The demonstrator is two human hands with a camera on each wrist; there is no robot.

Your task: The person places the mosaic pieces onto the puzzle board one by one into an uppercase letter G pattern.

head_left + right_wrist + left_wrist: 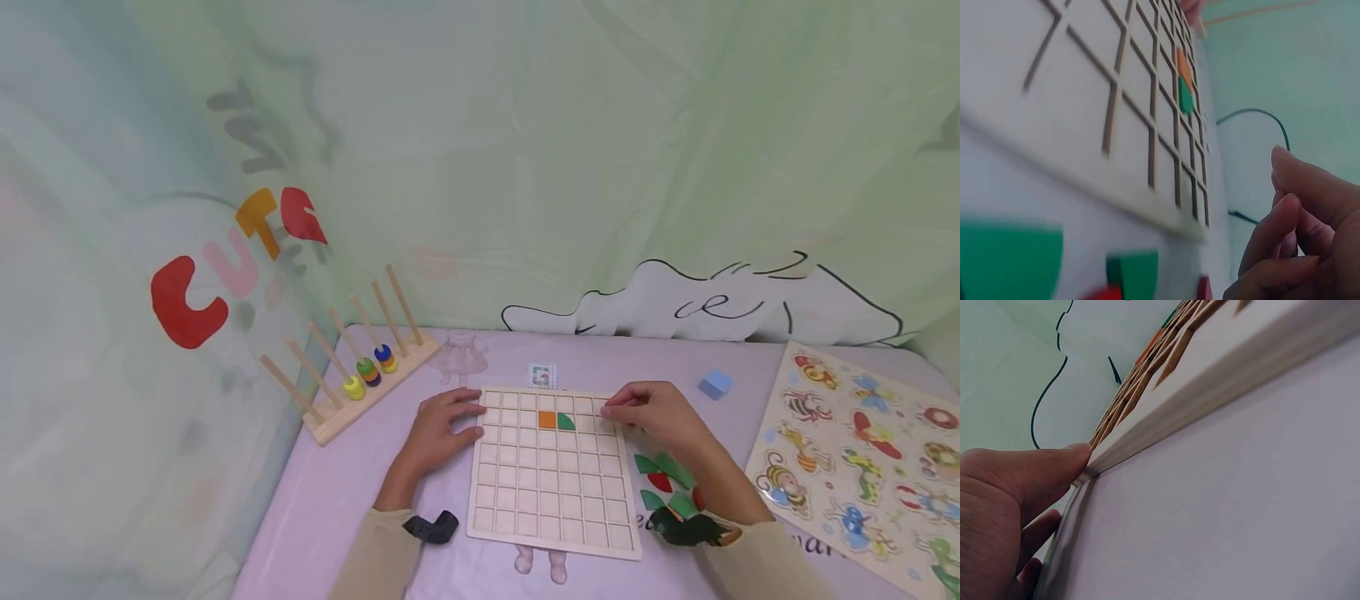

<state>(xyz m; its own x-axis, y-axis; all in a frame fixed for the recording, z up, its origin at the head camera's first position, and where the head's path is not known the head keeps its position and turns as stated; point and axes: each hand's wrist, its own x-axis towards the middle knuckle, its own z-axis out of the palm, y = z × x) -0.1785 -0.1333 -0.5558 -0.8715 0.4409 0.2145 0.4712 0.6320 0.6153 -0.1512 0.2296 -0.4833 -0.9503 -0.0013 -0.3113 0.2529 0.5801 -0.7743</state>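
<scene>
A pale wooden grid board [551, 502] lies flat on the table between my hands. Two pieces sit side by side in its cells: an orange square [547, 420] and a green quarter-round piece [566, 422]. My left hand [438, 433] rests at the board's upper left side, fingers fairly straight and thumb [1075, 456] against the edge. At the upper right edge is my right hand [663, 417]. Its fingers [1282, 222] are loosely curled with the thumb close to them, and nothing shows between them.
Loose green and red pieces [660, 482] lie right of the board, partly under my right forearm. A small patterned card [542, 377] is behind it. Around stand a peg rack [375, 400] with coloured rings, a blue block [716, 383] and an insect puzzle board [832, 433].
</scene>
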